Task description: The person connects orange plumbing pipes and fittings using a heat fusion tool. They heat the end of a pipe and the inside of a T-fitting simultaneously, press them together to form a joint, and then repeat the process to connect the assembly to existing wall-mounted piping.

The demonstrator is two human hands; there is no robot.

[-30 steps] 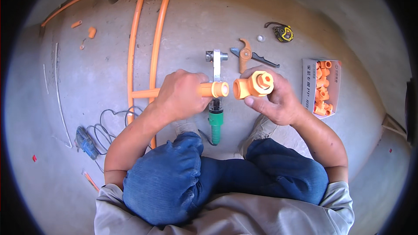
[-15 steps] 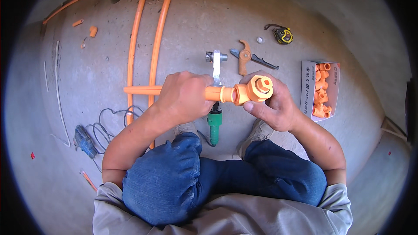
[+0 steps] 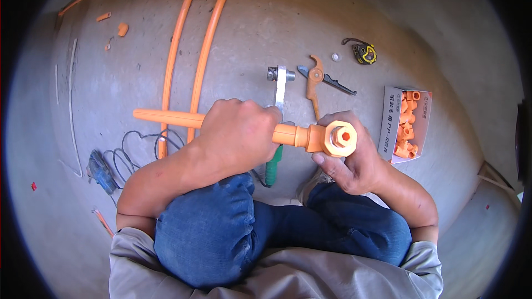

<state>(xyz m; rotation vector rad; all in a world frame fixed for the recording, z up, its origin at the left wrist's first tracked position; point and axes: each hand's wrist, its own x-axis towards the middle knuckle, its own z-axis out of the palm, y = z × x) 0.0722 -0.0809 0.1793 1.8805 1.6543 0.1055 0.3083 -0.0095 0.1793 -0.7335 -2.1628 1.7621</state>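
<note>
My left hand [image 3: 238, 135] is wrapped round an orange plastic pipe [image 3: 166, 117], whose free end sticks out to the left. Its other end meets an orange pipe fitting [image 3: 316, 137] with an octagonal collar and a plug with a hexagonal hole. My right hand [image 3: 357, 166] grips that fitting, thumb below and fingers behind it. Under the pipe, partly hidden by my left hand, is a pipe welding iron with a green handle [image 3: 271, 170] and a metal heating plate [image 3: 281, 88] carrying round dies.
An orange-and-black pipe cutter [image 3: 316, 77] lies ahead, near a tape measure [image 3: 364, 53]. A box [image 3: 386, 124] of orange fittings stands at right. Two long orange pipes [image 3: 176, 50] run along the floor. A blue corded tool [image 3: 102, 171] lies at left.
The ring-shaped gap between pipe and fitting has closed. The fitting has moved slightly down and right and turned, so its plug faces more toward me; the pipe's free end has shifted left.
</note>
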